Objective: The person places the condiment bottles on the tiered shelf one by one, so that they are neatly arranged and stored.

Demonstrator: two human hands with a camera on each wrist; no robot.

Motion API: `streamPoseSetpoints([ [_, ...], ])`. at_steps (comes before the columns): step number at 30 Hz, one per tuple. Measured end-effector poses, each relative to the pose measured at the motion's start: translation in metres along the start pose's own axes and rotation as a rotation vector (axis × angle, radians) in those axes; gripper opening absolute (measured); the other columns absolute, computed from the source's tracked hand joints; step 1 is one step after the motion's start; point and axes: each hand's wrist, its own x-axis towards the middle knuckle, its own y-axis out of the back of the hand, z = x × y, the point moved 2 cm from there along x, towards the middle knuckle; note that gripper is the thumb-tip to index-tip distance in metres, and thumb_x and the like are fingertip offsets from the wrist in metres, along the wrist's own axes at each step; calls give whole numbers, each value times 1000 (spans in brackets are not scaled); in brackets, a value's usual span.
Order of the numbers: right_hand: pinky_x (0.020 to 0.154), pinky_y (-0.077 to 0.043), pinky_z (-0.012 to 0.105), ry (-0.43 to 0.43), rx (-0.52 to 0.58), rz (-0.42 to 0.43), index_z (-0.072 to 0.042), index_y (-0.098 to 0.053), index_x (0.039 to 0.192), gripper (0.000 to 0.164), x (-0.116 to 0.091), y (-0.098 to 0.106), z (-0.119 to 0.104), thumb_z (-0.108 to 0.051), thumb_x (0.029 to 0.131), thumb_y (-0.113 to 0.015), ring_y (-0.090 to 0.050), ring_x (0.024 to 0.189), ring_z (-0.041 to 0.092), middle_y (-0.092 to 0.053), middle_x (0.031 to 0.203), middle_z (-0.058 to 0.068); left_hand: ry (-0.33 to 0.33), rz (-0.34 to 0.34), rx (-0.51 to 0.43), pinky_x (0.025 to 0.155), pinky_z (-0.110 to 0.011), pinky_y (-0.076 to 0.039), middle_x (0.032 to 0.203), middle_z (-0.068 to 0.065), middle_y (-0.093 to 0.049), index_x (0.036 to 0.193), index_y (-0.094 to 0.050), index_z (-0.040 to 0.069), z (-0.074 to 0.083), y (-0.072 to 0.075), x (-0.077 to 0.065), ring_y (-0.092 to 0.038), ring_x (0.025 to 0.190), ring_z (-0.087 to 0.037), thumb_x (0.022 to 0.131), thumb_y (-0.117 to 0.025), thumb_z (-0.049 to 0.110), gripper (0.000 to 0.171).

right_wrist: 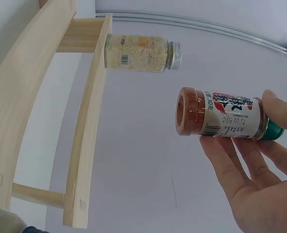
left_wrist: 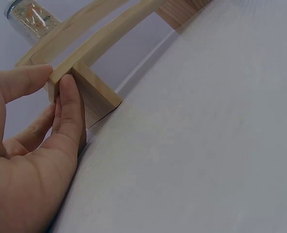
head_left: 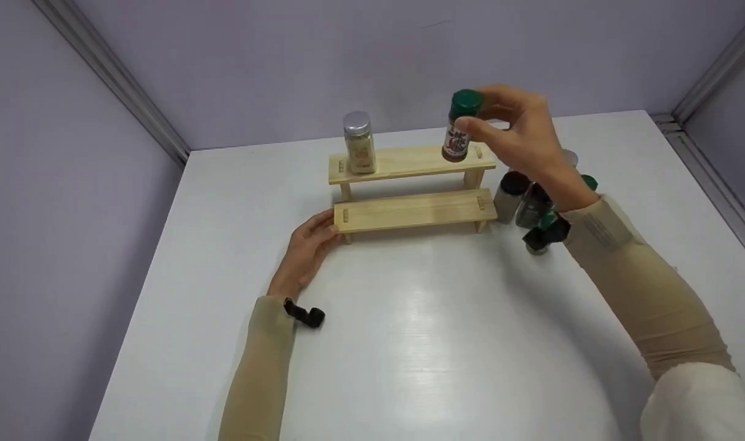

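My right hand (head_left: 525, 138) grips a small spice jar (head_left: 456, 139) with a green cap, red-brown contents and a white printed label. It is held above the right part of the raised back shelf (head_left: 409, 163), its base clear of the wood in the right wrist view. A silver-capped jar (head_left: 361, 150) of pale grains stands upright on that shelf's left end. At the lower front shelf (head_left: 415, 209), my left hand (head_left: 305, 254) pinches the left end. In the left wrist view the thumb lies at the board's top edge, with fingertips (left_wrist: 70, 90) beneath it, beside the leg.
Right of the shelves, several jars stand grouped on the white table (head_left: 397, 343), among them a black-capped jar (head_left: 511, 196); the right forearm partly hides them. A pale wall (head_left: 274, 67) rises behind the table, with metal frame rails (head_left: 121, 79) at the corners.
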Motion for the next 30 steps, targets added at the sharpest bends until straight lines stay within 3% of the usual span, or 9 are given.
streamPoseSetpoints([
  [11,101,-57,30,2,-29,-15,-12,-78,125,30,19,-26,-2,-23,98,-82,-73,103,12,-78,109,-1,-1,-5,-14,114,-29,-52,152,-17,-52,156,-46,-2,-1,0,0,-57,135,-23,107,-60,-1,51],
  [30,101,-60,34,-82,95,-57,-14,-76,129,34,34,-78,29,-27,98,-81,-73,108,20,-75,115,3,-12,-19,27,117,-33,-50,157,-19,-50,157,-45,-1,0,2,0,-53,142,-27,108,-59,2,51],
])
